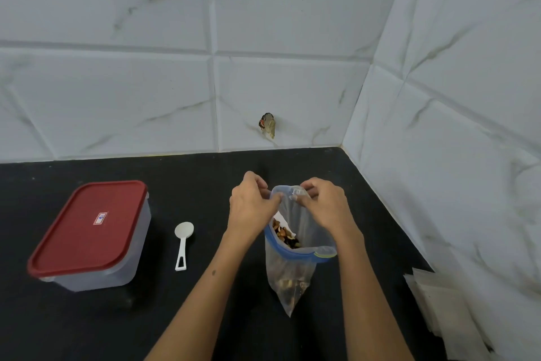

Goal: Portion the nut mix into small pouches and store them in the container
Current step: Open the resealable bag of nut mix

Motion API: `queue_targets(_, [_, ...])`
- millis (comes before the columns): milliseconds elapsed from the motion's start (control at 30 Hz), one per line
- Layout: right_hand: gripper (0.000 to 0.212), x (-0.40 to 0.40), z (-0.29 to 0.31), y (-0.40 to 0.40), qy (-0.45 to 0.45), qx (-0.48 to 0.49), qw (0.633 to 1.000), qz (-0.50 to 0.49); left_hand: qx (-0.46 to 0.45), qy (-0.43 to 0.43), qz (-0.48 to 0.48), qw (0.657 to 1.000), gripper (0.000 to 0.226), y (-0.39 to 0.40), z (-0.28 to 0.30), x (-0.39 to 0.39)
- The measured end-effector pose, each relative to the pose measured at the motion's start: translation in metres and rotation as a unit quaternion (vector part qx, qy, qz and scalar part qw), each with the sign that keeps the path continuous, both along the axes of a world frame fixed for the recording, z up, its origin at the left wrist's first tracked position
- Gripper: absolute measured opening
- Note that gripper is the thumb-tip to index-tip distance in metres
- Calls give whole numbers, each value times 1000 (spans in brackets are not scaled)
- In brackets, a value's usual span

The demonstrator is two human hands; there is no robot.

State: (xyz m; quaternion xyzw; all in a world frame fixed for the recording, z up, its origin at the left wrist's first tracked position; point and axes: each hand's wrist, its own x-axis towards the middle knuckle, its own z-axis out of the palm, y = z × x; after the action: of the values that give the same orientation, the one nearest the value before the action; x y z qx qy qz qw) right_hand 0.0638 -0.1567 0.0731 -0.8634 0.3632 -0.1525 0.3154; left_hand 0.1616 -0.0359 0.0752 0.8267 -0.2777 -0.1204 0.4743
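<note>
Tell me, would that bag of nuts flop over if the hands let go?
Probably. The bag looks like thin, crinkly plastic, so it should be floppy. Both hands, left and right, hold its top open. The nuts inside likely make it bottom-heavy, so it might slump sideways.

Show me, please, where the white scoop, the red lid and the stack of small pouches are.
white scoop (183,231), head view, on its bowl.
red lid (87,226), head view, on its middle.
stack of small pouches (445,308), head view, on the top pouch.

I see the clear zip bag (292,261) of nut mix (285,236) upright, its mouth pinched by both hands. The red-lidded container (90,232), closed, sits well left of them. Flat pouches (436,299) lie stacked to their right.
</note>
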Motion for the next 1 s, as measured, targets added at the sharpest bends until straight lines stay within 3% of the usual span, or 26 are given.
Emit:
queue_targets(100, [24,9,-5,-5,-26,4,1000,14,6,20,5,1000,40,-9,-1,7])
queue_targets(233, [14,11,-3,-12,-47,36,998,27,21,34,-58,998,22,-15,-1,16])
queue_targets(333, [11,9,1,-17,-29,116,992,48,11,167,-88,982,19,-10,-3,25])
queue_targets(433, [18,9,6,-20,-12,238,970,47,-1,374,-108,921,22,-7,0,32])
queue_targets(500, [23,8,8,-22,-23,360,932,34,-21,492,-101,864,23,-7,-2,33])
queue_targets(600, [28,10,0,-21,-61,488,871,-3,-60,584,-84,805,33,-14,-17,30])
queue_targets(667, [26,14,-8,-15,-81,535,840,-45,-96,610,-45,785,39,-21,-27,28])
queue_targets(767, [28,15,-19,-7,-135,611,775,-87,-105,570,-23,815,27,-28,-35,24])
queue_targets(833, [27,14,-22,-6,-150,616,766,-108,-117,527,-6,842,17,-30,-39,21])
queue_targets(933, [24,16,-26,-3,-135,500,843,-148,-105,411,18,905,14,-27,-46,21])
queue_targets(1000, [32,15,-26,-1,-139,412,886,-163,-64,312,26,948,25,-21,-44,21])
